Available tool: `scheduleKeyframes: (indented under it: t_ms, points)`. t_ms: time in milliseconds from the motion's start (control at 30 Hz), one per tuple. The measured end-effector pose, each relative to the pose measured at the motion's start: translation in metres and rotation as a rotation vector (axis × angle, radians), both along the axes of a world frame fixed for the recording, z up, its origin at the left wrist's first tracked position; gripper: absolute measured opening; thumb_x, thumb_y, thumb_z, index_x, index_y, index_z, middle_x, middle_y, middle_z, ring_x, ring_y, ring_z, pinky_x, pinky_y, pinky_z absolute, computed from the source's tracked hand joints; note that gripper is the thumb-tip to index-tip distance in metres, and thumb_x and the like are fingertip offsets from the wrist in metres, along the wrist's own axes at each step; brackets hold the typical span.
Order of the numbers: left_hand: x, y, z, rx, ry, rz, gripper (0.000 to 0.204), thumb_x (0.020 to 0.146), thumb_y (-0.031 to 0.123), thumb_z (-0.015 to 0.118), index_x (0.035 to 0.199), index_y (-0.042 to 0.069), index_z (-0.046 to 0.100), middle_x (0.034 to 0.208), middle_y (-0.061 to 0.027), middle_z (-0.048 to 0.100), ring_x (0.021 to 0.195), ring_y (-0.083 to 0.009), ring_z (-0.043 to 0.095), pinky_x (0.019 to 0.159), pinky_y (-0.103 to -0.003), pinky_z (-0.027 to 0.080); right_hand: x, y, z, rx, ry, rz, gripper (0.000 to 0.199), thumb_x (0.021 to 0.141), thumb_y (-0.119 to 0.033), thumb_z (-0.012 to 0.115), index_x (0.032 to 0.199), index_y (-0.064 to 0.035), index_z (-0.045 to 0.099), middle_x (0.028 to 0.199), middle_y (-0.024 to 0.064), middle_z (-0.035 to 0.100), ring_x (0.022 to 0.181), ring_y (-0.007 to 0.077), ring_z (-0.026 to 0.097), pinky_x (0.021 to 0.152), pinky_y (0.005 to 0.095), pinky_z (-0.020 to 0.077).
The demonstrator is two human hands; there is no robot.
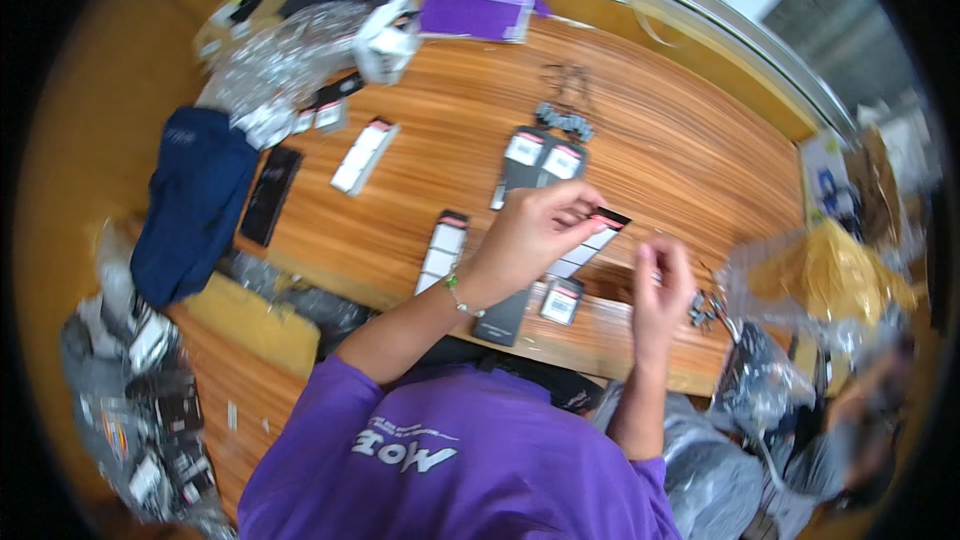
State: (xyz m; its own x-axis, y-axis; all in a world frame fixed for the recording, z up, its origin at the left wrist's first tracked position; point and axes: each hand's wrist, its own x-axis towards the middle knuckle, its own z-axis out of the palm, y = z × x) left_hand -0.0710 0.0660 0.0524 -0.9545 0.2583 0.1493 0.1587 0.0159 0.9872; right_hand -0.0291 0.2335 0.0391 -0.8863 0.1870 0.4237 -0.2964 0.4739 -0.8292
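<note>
My left hand (535, 230) pinches a flat black card pack with a white label (592, 240) and holds it just above the wooden table (660, 150). My right hand (662, 285) is raised beside it, fingers pinched together on something too small to make out. A small heap of dark metal clips (705, 308) lies just right of that hand. Several similar black-and-white packs lie around: one under my left wrist (443, 250), two further back (540, 160), one near the front edge (562, 300).
A white pack (364, 155) and a black flat case (270, 195) lie at the left. A navy cloth (195, 205), crinkled clear bags (285, 65), a purple box (475, 12) and a yellow bag (835, 275) ring the table. Bags of parts sit on the floor (140, 410).
</note>
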Motion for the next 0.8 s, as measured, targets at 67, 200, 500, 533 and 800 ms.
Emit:
scheduleKeyframes:
  t_ms: [67, 200, 500, 533, 800]
  points:
    - [-0.001, 0.016, -0.003, 0.005, 0.039, -0.011, 0.017, 0.079, 0.002, 0.066, 0.093, -0.002, 0.058, 0.086, -0.0083, 0.066, 0.077, -0.0081, 0.062, 0.066, -0.019, 0.050, -0.003, -0.005, 0.004, 0.046, 0.059, 0.014, 0.003, 0.079, 0.000, 0.058, 0.079, 0.0014, 0.056, 0.069, 0.0075, 0.053, 0.059, 0.0143, 0.048, 0.053, 0.0263, 0.0395]
    - [0.002, 0.030, -0.001, -0.010, 0.040, -0.018, 0.012, 0.078, 0.001, 0.066, 0.088, -0.002, 0.060, 0.081, -0.0068, 0.066, 0.075, -0.0081, 0.063, 0.065, -0.019, 0.051, -0.002, 0.000, 0.002, 0.125, 0.121, -0.032, 0.005, 0.078, 0.001, 0.060, 0.079, 0.0010, 0.055, 0.069, 0.0098, 0.054, 0.057, 0.0188, 0.050, 0.051, 0.0287, 0.0409]
    - [0.008, 0.032, 0.003, 0.067, 0.008, -0.088, 0.010, 0.079, 0.000, 0.065, 0.088, -0.003, 0.061, 0.081, -0.0063, 0.066, 0.074, -0.0086, 0.062, 0.065, -0.020, 0.051, 0.000, -0.002, -0.001, 0.112, 0.180, -0.107, 0.005, 0.078, 0.001, 0.060, 0.079, 0.0017, 0.055, 0.067, 0.0097, 0.054, 0.055, 0.0179, 0.050, 0.050, 0.0281, 0.0410]
    - [0.008, 0.031, 0.004, 0.045, 0.011, -0.086, 0.010, 0.078, 0.000, 0.065, 0.088, -0.003, 0.062, 0.081, -0.0062, 0.066, 0.074, -0.0087, 0.062, 0.065, -0.020, 0.051, 0.000, -0.003, -0.001, 0.110, 0.181, -0.112, 0.005, 0.079, 0.000, 0.060, 0.079, 0.0017, 0.055, 0.067, 0.0091, 0.054, 0.056, 0.0170, 0.050, 0.050, 0.0280, 0.0409]
    - [0.010, 0.034, 0.004, -0.044, 0.077, -0.073, 0.011, 0.077, 0.001, 0.066, 0.087, -0.002, 0.064, 0.083, -0.0071, 0.066, 0.075, -0.0106, 0.063, 0.066, -0.023, 0.051, 0.002, -0.009, -0.012, -0.746, -0.105, 0.037, 0.006, 0.087, -0.006, 0.055, 0.083, -0.0018, 0.054, 0.070, 0.0000, 0.053, 0.062, 0.0049, 0.047, 0.055, 0.0200, 0.0389]
